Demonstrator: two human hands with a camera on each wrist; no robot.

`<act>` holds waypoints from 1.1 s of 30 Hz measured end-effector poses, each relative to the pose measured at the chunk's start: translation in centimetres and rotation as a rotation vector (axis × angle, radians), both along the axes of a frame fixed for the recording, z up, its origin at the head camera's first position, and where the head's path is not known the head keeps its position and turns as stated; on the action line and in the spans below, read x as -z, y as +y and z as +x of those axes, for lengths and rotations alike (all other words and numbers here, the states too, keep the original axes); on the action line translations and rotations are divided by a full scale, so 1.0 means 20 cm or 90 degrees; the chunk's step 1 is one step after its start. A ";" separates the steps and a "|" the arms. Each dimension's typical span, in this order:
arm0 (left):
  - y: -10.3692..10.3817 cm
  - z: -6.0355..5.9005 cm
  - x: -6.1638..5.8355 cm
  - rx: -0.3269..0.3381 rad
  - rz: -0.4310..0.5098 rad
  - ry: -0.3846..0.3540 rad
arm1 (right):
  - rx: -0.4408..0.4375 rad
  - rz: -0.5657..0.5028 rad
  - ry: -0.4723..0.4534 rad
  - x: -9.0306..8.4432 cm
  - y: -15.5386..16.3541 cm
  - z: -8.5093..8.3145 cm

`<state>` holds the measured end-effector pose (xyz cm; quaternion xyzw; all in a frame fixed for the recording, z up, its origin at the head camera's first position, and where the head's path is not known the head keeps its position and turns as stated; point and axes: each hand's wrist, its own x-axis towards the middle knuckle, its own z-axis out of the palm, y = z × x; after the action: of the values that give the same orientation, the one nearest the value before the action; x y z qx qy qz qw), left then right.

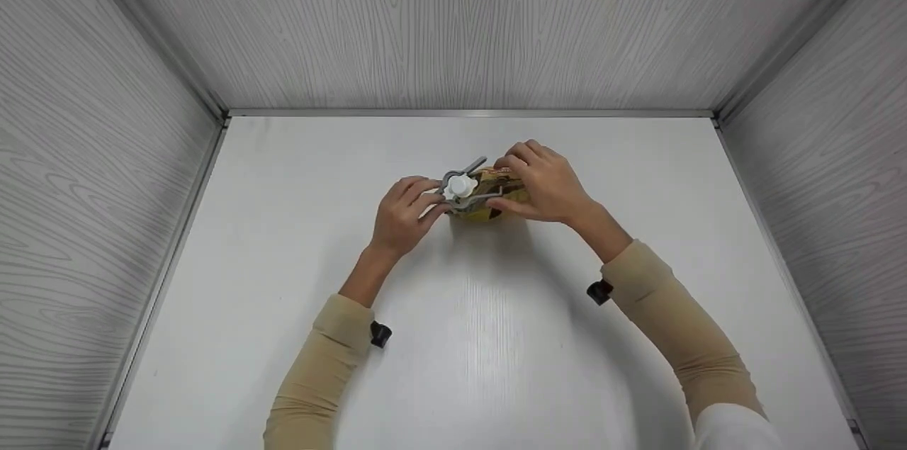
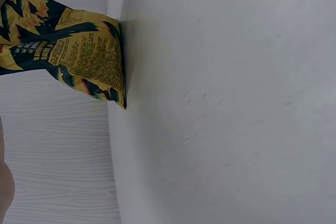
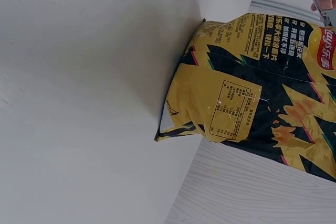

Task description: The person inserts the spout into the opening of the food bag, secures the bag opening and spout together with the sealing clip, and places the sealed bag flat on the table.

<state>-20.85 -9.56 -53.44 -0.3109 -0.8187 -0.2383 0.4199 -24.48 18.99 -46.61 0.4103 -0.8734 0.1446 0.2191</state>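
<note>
A black-and-yellow Lay's chip bag stands on its bottom edge on the white table; the left wrist view shows its lower part. At its top, in the head view, lies a grey bag clip with a white knobbed cap; its two arms spread apart to the right. My left hand pinches the clip's left end beside the cap. With thumb and fingers on opposite sides, my right hand grips the top right of the bag, thumb tip near the front arm of the clip.
The white table runs back to a metal edge strip. Grey wood-grain panels rise at the back, left and right. A small black wrist camera sits on each sleeve.
</note>
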 end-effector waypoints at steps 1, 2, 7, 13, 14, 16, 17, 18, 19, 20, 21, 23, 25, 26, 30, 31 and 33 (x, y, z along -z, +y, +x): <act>0.00 0.00 0.00 0.000 0.000 0.001 | 0.002 0.002 0.002 0.00 0.00 0.00; 0.00 0.00 0.00 0.000 0.000 0.000 | 0.004 0.003 0.003 0.00 0.00 0.00; 0.01 0.00 -0.01 0.002 0.004 -0.008 | 0.020 0.023 0.001 -0.01 -0.01 0.00; 0.02 0.00 -0.02 0.013 0.023 -0.026 | 0.033 0.043 -0.006 -0.02 -0.02 -0.01; 0.02 0.00 -0.02 0.014 0.025 -0.026 | 0.035 0.045 -0.008 -0.02 -0.02 -0.01; 0.02 0.00 -0.02 0.016 0.026 -0.027 | 0.036 0.047 -0.009 -0.02 -0.02 -0.01; 0.02 0.00 -0.02 0.017 0.025 -0.026 | 0.037 0.049 -0.010 -0.02 -0.02 -0.01; 0.02 -0.01 -0.02 0.016 0.025 -0.026 | 0.037 0.049 -0.011 -0.02 -0.02 -0.01; 0.02 -0.01 -0.02 0.016 0.022 -0.026 | 0.036 0.048 -0.011 -0.03 -0.02 -0.01; 0.02 -0.01 -0.02 0.014 0.020 -0.026 | 0.037 0.047 -0.012 -0.03 -0.02 -0.01; 0.02 -0.01 -0.02 0.013 0.018 -0.025 | 0.037 0.047 -0.014 -0.03 -0.02 -0.01; 0.02 -0.01 -0.02 0.010 0.016 -0.022 | 0.036 0.047 -0.021 -0.03 -0.02 -0.01; 0.02 -0.01 -0.02 0.008 0.014 -0.019 | 0.034 0.046 -0.028 -0.03 -0.02 -0.01; 0.02 -0.01 -0.02 0.007 0.013 -0.017 | 0.033 0.046 -0.031 -0.03 -0.02 -0.01; 0.02 -0.01 -0.02 0.005 0.010 -0.014 | 0.033 0.048 -0.036 -0.03 -0.02 -0.01; 0.02 -0.01 -0.02 0.004 0.009 -0.015 | 0.034 0.049 -0.038 -0.03 -0.02 -0.01; 0.02 -0.01 -0.01 0.003 0.005 -0.016 | 0.036 0.052 -0.038 -0.03 -0.02 -0.01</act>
<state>-21.00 -9.17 -53.14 -0.3081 -0.8224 -0.2464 0.4100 -24.72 18.54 -45.92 0.3895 -0.8959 0.1148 0.1802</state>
